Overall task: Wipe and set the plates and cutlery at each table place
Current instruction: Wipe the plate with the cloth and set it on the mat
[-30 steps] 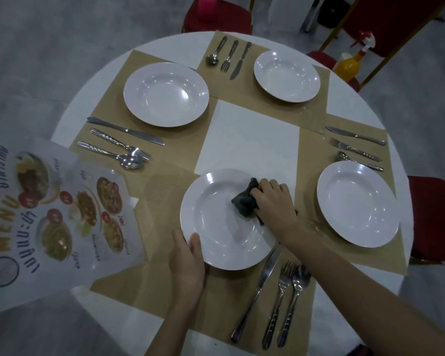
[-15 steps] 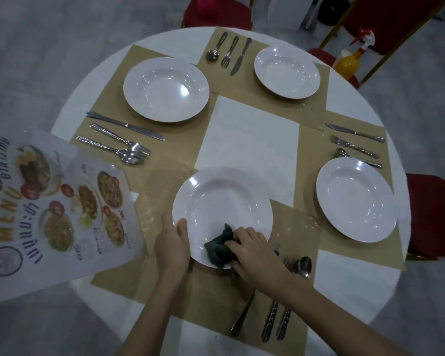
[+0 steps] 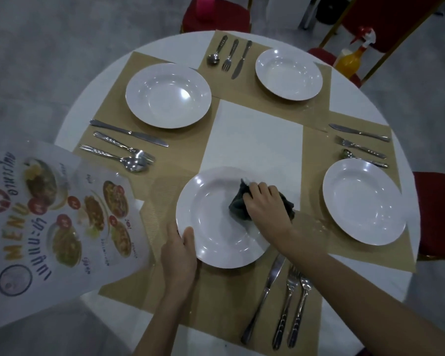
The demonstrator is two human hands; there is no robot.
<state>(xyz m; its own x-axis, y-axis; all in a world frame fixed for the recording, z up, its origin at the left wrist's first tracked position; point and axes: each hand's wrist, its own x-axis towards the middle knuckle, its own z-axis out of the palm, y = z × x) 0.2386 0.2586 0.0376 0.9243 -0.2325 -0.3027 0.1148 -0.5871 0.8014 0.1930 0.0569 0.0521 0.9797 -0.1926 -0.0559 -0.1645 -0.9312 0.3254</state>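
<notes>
A white plate (image 3: pixel 213 222) lies on the tan placemat (image 3: pixel 216 299) nearest me. My right hand (image 3: pixel 266 209) grips a dark grey cloth (image 3: pixel 238 205) and presses it on the plate's right side. My left hand (image 3: pixel 177 250) holds the plate's near-left rim, thumb on top. A knife (image 3: pixel 263 296), a fork (image 3: pixel 285 304) and a spoon (image 3: pixel 299 307) lie side by side to the right of the plate, under my right forearm.
Three more white plates (image 3: pixel 168 95) (image 3: pixel 288 73) (image 3: pixel 364 204) sit on placemats around the round white table (image 3: pixel 252 140), each with cutlery beside it. A printed menu (image 3: pixel 52 214) overhangs the left edge. Red chairs and an orange spray bottle (image 3: pixel 351 57) stand beyond.
My right hand has swept the cloth from the plate's near rim up to its right side. The left hand stays on the near-left rim.
</notes>
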